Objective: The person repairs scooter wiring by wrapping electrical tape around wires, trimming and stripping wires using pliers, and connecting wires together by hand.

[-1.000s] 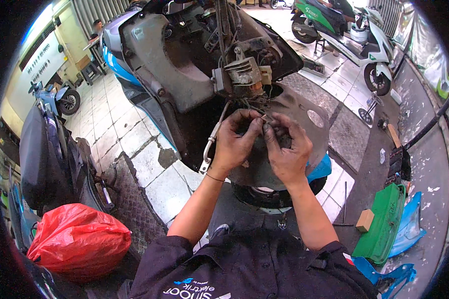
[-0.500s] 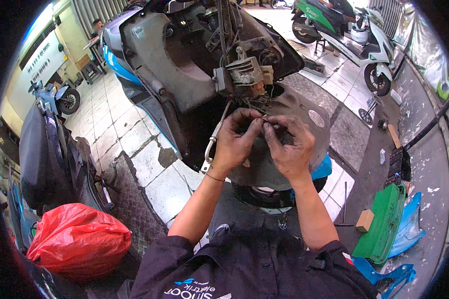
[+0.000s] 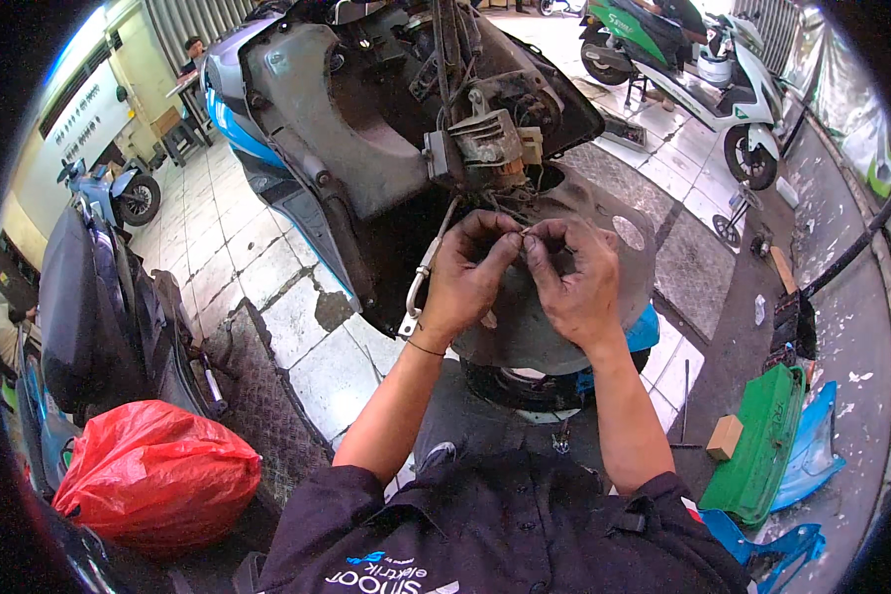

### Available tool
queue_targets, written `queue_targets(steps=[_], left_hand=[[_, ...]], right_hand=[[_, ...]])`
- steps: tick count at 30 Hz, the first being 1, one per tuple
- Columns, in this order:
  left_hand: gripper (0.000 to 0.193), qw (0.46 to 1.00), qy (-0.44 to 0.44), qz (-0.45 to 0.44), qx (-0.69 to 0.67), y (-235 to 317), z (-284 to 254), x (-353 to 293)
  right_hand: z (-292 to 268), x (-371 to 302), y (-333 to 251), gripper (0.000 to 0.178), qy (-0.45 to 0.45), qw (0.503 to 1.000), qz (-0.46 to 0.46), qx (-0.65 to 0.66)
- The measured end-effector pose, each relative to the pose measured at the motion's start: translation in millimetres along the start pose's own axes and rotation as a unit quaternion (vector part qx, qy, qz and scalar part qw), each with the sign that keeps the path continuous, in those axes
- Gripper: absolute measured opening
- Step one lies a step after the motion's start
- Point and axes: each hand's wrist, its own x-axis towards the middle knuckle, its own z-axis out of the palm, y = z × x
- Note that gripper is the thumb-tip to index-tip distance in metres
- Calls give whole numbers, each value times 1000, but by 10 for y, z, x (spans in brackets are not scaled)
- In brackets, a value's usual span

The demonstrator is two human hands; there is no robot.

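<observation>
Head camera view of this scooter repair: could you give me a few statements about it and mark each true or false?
1. Both hands meet at one small part under the stripped scooter. True: the left hand and right hand have their fingertips together on something too small to identify.
2. A red plastic bag lies at the lower left. True.
3. The scooter parked at the upper right is red. False: that green and white scooter has no red.
4. The right hand grips a hammer. False: no tool shows in either hand.
5. A green panel lies on the ground at the person's right. True.
</observation>
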Motion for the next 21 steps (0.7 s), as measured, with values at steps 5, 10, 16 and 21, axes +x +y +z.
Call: queue_targets(steps=[5, 10, 16, 21], left_hand=[[16, 999, -35, -10, -32, 50, -61, 21], [15, 998, -37, -51, -16, 63, -94, 25], [16, 995, 11, -63, -72, 7, -84, -2], [18, 995, 43, -38, -80, -21, -62, -22]], right_hand=[[-102, 103, -11, 14, -65, 995, -56, -51], [-106, 151, -10, 15, -84, 988, -96, -82], [-40, 99, -26, 17, -86, 984, -110, -114], [-39, 73, -21, 17, -92, 984, -107, -107]])
